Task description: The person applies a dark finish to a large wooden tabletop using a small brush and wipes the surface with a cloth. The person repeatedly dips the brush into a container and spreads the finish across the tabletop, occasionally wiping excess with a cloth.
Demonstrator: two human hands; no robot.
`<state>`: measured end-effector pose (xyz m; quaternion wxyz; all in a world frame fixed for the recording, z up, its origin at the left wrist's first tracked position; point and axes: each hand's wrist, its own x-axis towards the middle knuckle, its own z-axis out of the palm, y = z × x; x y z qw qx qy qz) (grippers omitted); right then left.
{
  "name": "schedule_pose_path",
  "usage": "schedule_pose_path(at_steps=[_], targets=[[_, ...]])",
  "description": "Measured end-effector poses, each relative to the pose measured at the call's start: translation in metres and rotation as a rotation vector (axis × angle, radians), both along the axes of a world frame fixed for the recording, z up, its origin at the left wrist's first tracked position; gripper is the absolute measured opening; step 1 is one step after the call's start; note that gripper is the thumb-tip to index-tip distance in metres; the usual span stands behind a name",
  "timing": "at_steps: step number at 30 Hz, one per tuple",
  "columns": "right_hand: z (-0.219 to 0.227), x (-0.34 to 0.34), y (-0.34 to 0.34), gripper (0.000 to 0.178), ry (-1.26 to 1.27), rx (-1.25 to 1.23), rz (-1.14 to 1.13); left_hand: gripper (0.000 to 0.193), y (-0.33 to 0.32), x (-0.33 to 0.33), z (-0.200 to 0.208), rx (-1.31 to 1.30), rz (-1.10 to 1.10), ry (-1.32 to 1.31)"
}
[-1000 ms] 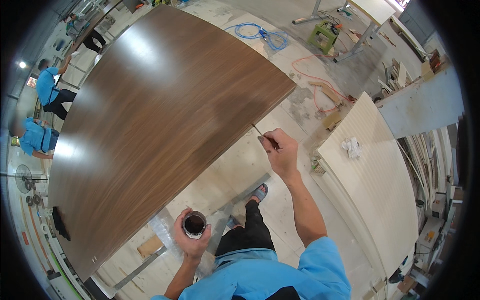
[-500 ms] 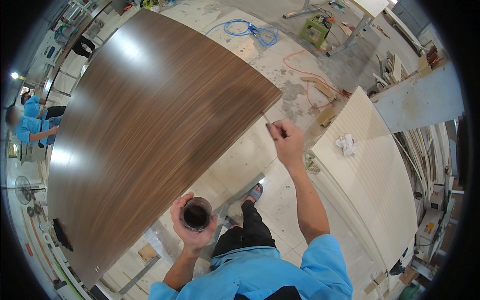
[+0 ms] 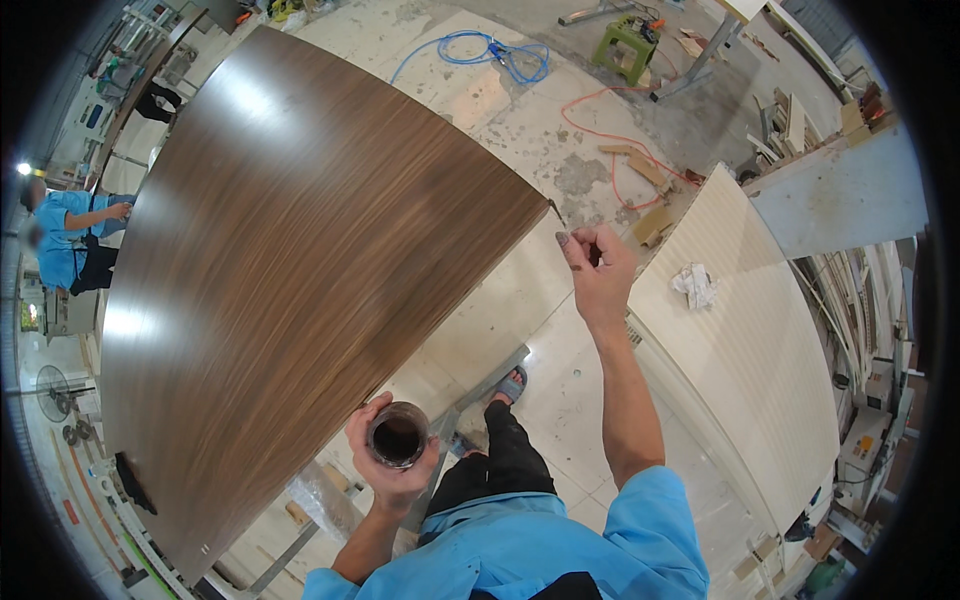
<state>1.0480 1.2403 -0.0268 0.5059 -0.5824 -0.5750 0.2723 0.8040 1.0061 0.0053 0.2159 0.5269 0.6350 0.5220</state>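
Observation:
My left hand [image 3: 392, 478] is wrapped round a clear cup [image 3: 398, 435] with dark brown liquid inside, held close to the near edge of a large wood-grain panel [image 3: 330, 220]. The panel has a dark brown, glossy face. My right hand [image 3: 604, 268] pinches a thin brush [image 3: 557, 212], most of its handle hidden by the fingers. Its dark tip is at the panel's right corner; whether it touches cannot be made out. Dark stains mark the fingertips of my right hand.
A pale ribbed panel [image 3: 740, 350] stands to my right with a crumpled white cloth [image 3: 693, 287] on it. Beyond lie a blue hose [image 3: 500, 55], an orange cord [image 3: 612, 165] and a green stool [image 3: 627, 48]. Another person [image 3: 70, 235] is at the far left.
My right hand has moved slightly right, and the brush has gone from the panel's near edge to its right corner. My left hand still holds the cup in nearly the same place.

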Motion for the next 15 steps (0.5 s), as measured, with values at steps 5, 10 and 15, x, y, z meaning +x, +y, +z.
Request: schedule_pose_path(at_steps=[5,10,15], targets=[[0.007,-0.011,-0.014,0.014,0.032,-0.004,0.139,0.084,0.0,0.002,0.001,-0.03,0.015,-0.012],[0.008,-0.001,-0.002,0.013,-0.078,0.044,0.052,0.086,0.0,0.002,0.0,-0.033,0.008,0.01],[0.007,0.004,0.004,0.013,0.017,-0.004,0.019,0.085,0.002,0.002,0.0,-0.018,0.02,0.017]])
